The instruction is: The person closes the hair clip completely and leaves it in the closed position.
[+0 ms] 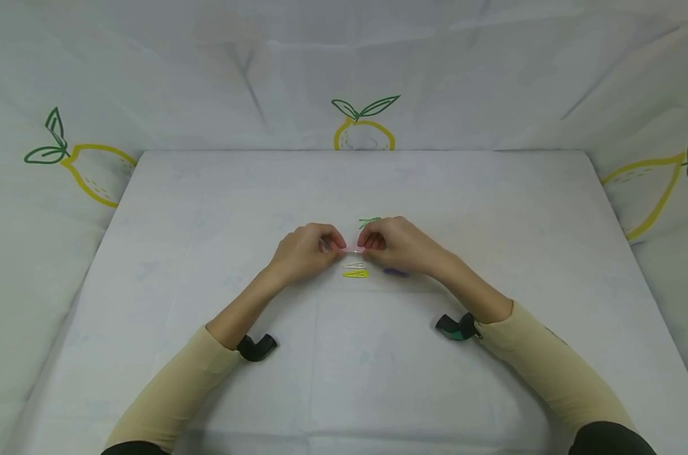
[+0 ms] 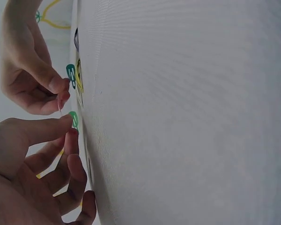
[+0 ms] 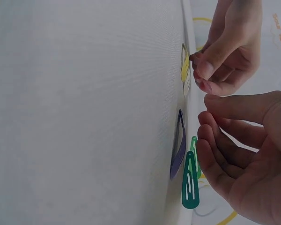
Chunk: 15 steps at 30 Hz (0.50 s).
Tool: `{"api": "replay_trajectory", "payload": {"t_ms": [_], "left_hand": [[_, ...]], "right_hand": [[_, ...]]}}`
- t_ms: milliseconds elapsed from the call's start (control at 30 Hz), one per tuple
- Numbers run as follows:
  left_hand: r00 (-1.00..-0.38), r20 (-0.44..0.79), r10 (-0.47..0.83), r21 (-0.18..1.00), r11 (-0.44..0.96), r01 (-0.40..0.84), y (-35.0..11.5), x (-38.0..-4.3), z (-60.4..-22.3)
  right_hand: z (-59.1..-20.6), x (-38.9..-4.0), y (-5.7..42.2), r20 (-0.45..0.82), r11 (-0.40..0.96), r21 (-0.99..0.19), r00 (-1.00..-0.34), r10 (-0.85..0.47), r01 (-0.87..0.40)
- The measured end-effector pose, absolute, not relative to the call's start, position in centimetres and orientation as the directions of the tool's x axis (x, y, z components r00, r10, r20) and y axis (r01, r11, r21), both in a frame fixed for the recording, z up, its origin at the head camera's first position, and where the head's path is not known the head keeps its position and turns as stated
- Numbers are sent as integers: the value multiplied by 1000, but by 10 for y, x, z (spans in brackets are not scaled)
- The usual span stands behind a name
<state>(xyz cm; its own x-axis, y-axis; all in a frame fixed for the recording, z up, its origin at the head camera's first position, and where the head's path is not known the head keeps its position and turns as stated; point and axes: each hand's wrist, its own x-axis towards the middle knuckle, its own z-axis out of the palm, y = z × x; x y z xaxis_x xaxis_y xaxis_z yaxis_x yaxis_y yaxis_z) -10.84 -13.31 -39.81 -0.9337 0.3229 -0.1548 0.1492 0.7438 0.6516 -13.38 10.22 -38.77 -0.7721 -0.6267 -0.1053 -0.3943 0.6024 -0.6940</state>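
Note:
A small pink hair clip spans the gap between the two hands, just above the table. My left hand pinches its left end between thumb and fingertips. At the other end, the thumb and fingertips of my right hand pinch it too. Just nearer than the hands lie a white snap clip and a yellow one. A purple clip is partly covered by the right wrist. Beyond the right fingers, a light green clip shows; a dark green clip appears in the right wrist view.
A white cloth covers the table, with a pale wall cloth printed with lemons behind it. Black curved pieces stick out at the left wrist and the right wrist.

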Motion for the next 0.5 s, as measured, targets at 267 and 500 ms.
{"api": "replay_trajectory", "payload": {"t_ms": [267, 500], "left_hand": [[-930, -175, 324, 586, 793, 166, -130, -110, -400], [-927, -184, 326, 570, 804, 169, -128, -110, -399]], "right_hand": [[-389, -134, 101, -131, 611, -687, -761, -636, -392], [-389, -135, 98, -144, 620, -672, -750, -646, -404]]}}
